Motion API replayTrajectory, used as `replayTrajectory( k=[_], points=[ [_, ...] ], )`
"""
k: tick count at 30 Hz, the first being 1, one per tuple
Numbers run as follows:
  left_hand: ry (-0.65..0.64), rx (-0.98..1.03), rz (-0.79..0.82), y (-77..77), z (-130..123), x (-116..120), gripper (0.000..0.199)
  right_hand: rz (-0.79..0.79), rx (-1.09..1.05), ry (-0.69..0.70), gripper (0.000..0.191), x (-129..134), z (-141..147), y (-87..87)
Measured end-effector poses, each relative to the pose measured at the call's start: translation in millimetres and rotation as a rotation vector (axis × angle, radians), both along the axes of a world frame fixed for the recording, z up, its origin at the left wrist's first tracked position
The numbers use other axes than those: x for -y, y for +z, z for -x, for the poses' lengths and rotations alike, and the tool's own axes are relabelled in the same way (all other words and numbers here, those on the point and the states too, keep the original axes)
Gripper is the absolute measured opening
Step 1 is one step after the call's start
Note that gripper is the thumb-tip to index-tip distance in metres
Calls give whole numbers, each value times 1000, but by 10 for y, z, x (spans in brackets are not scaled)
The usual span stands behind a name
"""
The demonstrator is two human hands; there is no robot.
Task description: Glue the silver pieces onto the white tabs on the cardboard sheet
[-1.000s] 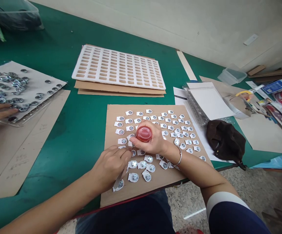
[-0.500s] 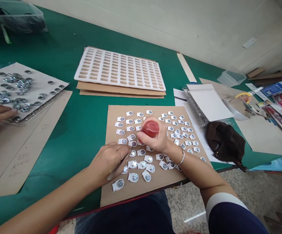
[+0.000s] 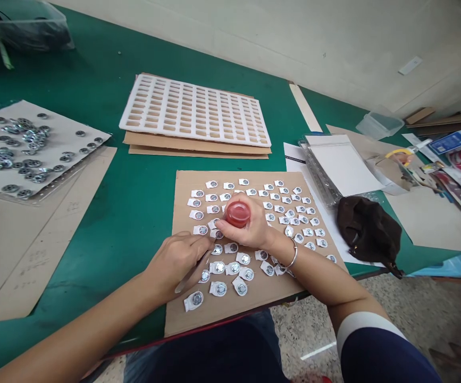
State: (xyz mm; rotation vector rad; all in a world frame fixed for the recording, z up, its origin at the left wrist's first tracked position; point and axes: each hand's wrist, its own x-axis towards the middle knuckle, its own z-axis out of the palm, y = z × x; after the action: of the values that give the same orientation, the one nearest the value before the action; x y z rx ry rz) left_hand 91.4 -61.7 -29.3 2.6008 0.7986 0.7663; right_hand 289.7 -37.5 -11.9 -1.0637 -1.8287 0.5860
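Observation:
My right hand (image 3: 250, 226) is wrapped round a red bottle (image 3: 238, 214), its round end facing up. The lower end is hidden behind my fingers. My left hand (image 3: 182, 260) is closed on slim metal tweezers (image 3: 181, 286); their tip points to a round silver metal piece on a white tab (image 3: 216, 234) beneath my hands. Several more metal pieces on white tabs (image 3: 218, 289) lie in rough rows around both hands on a brown cardboard sheet (image 3: 186, 319).
Behind the cardboard lies a white slotted tray (image 3: 194, 109) on brown boards. At left, loose metal discs (image 3: 34, 141) rest on a white sheet. A dark brown pouch (image 3: 368, 231), white cards (image 3: 342, 165) and a clear plastic box (image 3: 379, 125) are at right on the green table (image 3: 142, 202).
My right hand and the red bottle have moved slightly left, closer to the tweezers' tip. My left hand has hardly moved. Another person's hand at the far left has gone out of view.

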Motion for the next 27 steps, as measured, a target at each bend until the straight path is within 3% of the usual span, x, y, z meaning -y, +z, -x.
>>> replayTrajectory(
  k=[12, 27],
  points=[
    [10, -8, 247, 19, 24, -60, 12, -19, 6, -3, 28, 28, 30, 49],
    [-8, 86, 381, 47, 49, -99, 8, 10, 1, -5, 26, 60, 36, 54]
  ],
)
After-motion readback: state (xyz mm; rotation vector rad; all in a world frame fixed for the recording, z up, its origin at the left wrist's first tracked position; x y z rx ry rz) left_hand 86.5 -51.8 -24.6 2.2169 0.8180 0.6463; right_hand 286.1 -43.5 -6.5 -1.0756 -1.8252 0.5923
